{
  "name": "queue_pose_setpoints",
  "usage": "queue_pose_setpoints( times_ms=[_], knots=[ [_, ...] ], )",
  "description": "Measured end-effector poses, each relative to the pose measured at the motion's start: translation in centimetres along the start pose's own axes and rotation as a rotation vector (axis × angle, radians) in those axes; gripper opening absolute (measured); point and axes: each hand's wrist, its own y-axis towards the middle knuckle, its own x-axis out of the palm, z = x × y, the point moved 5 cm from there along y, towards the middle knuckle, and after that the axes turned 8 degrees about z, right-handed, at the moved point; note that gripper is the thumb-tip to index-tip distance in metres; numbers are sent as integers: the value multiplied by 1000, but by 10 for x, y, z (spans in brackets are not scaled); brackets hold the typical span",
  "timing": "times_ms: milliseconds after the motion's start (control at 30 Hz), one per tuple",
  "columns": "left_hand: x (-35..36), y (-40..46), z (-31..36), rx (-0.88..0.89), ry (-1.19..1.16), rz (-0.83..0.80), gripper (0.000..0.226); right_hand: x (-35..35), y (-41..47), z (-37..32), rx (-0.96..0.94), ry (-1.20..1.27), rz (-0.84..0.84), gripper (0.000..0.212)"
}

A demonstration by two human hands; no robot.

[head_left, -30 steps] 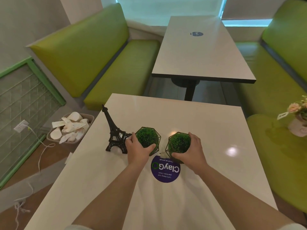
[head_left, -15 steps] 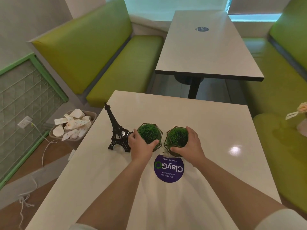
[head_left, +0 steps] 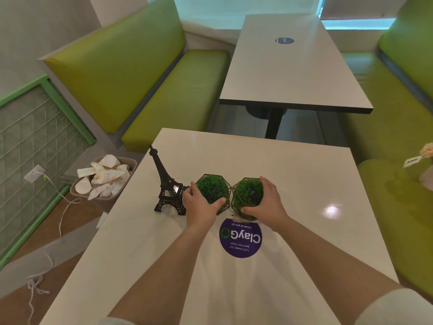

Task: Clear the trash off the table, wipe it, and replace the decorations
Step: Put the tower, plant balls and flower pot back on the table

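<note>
Two small green plant balls in wire geometric holders stand side by side on the white table [head_left: 293,179]. My left hand [head_left: 201,207] grips the left plant [head_left: 212,190], thumb at its front and fingers round its left side. My right hand [head_left: 264,202] grips the right plant [head_left: 248,192] the same way from the right. A black Eiffel Tower model [head_left: 167,184] stands just left of my left hand. A round purple ClayGo sticker [head_left: 241,238] lies on the table right in front of the plants.
A bin [head_left: 105,181] full of crumpled white paper stands on the floor left of the table. Green benches [head_left: 173,97] flank both sides; a flower vase [head_left: 426,170] sits on the right bench. A second table [head_left: 293,66] stands beyond. A cord [head_left: 61,207] trails on the floor.
The two plants have been drawn closer together, and their wire holders now touch or nearly touch. Both hands keep their grip. The view has shifted slightly.
</note>
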Motion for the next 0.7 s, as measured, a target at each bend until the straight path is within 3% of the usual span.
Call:
queue_pose_setpoints(
  times_ms=[300, 700],
  knots=[
    [-4, -9, -5, -71, -68, 44, 118, -3, -6, 0, 28, -27, 62, 118],
    [-5, -15, -12, -107, -135, 25, 104, 4, -21, 4, 111, 81, 156, 110]
  ],
)
